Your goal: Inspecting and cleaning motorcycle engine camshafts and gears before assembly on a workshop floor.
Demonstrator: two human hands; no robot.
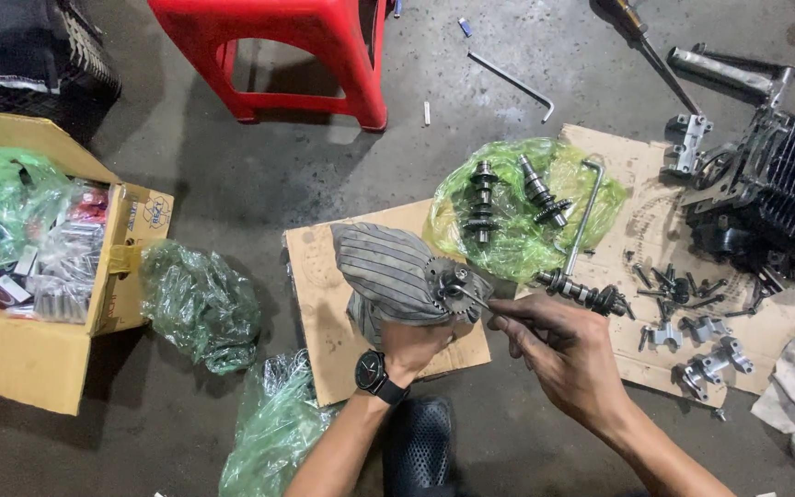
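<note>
- My left hand (411,348) is cupping a striped grey rag (386,269) from below, fingers closed around it, and a toothed gear (446,283) is sitting in the rag at its right end, held up over the cardboard sheet (324,285).
- My right hand (570,354) is pinching a thin metal tool (469,295), fingers closed on its shaft, and its tip is reaching into the hub of the gear.
- I am judging this to be the picking or prying step at the gear's centre; whether a clip or pin is sitting there is too small to tell.
- The next move is calling for a steady left grip and light, well-aimed pressure at the tip, so it is not slipping off the hub into my palm.
- Just right of the tool, a geared shaft (586,293) is lying on the larger cardboard (646,175) beside loose bolts (669,281).
- Two more shafts are resting on a green plastic bag (508,244) beyond the gear.
- An engine block (784,189) is standing at the far right, a parts box (29,340) at the far left, and a red stool (278,46) on the floor beyond.
</note>
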